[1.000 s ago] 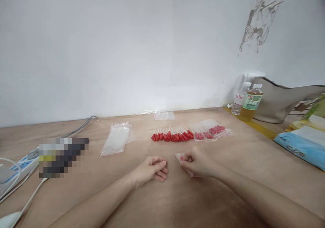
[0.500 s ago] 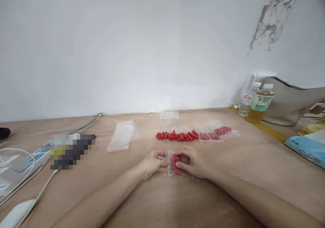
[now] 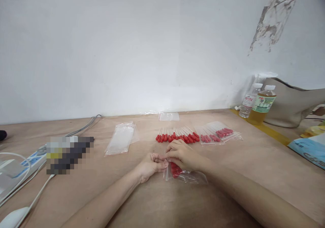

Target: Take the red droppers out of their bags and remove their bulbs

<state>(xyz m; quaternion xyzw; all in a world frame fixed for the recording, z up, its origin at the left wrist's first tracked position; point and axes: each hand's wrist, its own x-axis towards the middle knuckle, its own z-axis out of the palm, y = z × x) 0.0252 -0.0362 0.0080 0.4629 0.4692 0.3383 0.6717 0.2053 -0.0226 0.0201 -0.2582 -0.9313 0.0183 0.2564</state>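
A clear zip bag with red-tipped sticks inside lies in front of me, its zip edge to the left. My left hand pinches that edge between thumb and fingers. Reaching over the bag, my right hand has its fingertips closed at the far corner of the zip edge, close beside the left fingertips. It hides part of the bag. Just beyond the hands, a row of loose red-tipped sticks lies with the red ends toward me.
Filled bags lie right of the row, and flat clear bags to the left. Another bag rests near the wall. Two bottles, a grey bag and a blue packet stand right; a power strip and cables lie left.
My right hand has moved left and away from me, off the red tips to the bag's zip edge. More of the bag's right part now shows. My left hand stays at the edge.
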